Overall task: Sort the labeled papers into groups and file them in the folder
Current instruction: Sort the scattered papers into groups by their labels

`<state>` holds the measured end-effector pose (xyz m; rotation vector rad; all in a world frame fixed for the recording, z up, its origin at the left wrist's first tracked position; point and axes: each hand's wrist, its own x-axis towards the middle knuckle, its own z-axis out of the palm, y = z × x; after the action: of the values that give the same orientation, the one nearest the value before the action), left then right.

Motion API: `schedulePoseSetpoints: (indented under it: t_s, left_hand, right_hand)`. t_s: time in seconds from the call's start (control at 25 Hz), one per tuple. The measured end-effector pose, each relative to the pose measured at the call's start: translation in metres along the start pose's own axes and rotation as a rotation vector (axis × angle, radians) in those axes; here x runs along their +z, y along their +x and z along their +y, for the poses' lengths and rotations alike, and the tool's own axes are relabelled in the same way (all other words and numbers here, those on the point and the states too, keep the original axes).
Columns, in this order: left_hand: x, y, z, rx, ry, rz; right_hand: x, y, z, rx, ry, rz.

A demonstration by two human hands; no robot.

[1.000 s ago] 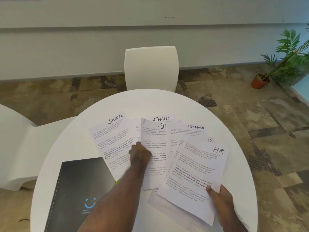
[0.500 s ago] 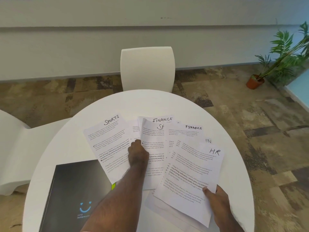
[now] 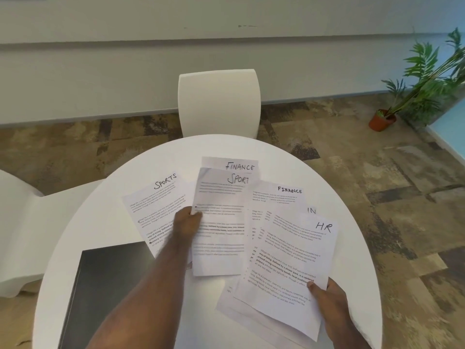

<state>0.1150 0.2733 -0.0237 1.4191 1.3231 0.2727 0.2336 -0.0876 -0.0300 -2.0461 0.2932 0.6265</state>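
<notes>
1. Head view: left hand (image 3: 187,222) pinches the edge of the middle sports paper (image 3: 221,222), seemingly lifted off the table (image 3: 141,172).
2. Right hand (image 3: 329,298) grips the HR paper (image 3: 289,260) by its corner.
3. Dark folder (image 3: 105,285) lies left, under the forearm.

My left hand (image 3: 187,222) covers part of the text on the SPORTS sheet (image 3: 156,212). The second sports sheet (image 3: 221,222) is motion-blurred, its label cut short by the FINANCE sheet (image 3: 276,197). One label reads only "IN" (image 3: 311,210). The folder (image 3: 105,293) runs off the bottom edge.
</notes>
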Motion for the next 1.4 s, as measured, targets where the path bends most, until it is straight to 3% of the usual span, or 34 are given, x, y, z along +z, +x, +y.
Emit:
schedulePoseSetpoints:
  t_s: [0.16, 0.36, 0.52, 0.68, 0.8, 0.92, 1.08, 1.24, 1.4]
  left_hand:
    - [-0.065, 0.031, -0.019, -0.030, -0.013, 0.086]
    - [-0.120, 0.043, -0.022, -0.132, -0.020, 0.313]
    - [-0.125, 0.052, -0.023, -0.222, -0.052, 0.319]
    - [-0.120, 0.046, -0.005, -0.169, 0.305, 0.393]
    - [-0.101, 0.024, 0.017, 0.085, 0.359, 0.493]
    - [-0.056, -0.008, 0.025, 0.343, 0.215, 0.161]
    - [-0.006, -0.071, 0.028, 0.165, 0.042, -0.456]
    - [-0.001, -0.074, 0.020, -0.161, -0.199, -0.625]
    - [-0.008, -0.075, -0.004, -0.249, -0.183, -0.730]
  right_hand:
    - [-0.003, -0.004, -0.004, -0.001, 0.033, -0.019]
    - [-0.002, -0.004, -0.003, 0.004, 0.019, -0.016]
    - [-0.002, -0.005, -0.003, 0.007, 0.029, -0.025]
    - [-0.005, -0.010, -0.011, 0.004, 0.067, -0.009]
    - [-0.008, -0.011, -0.011, -0.024, 0.092, 0.047]
    - [-0.004, -0.015, -0.013, -0.050, 0.164, 0.094]
    - [0.012, -0.036, -0.035, -0.161, 0.215, 0.030]
    - [0.034, -0.052, -0.053, -0.236, 0.195, -0.071]
    - [0.043, -0.057, -0.058, -0.243, 0.136, -0.189]
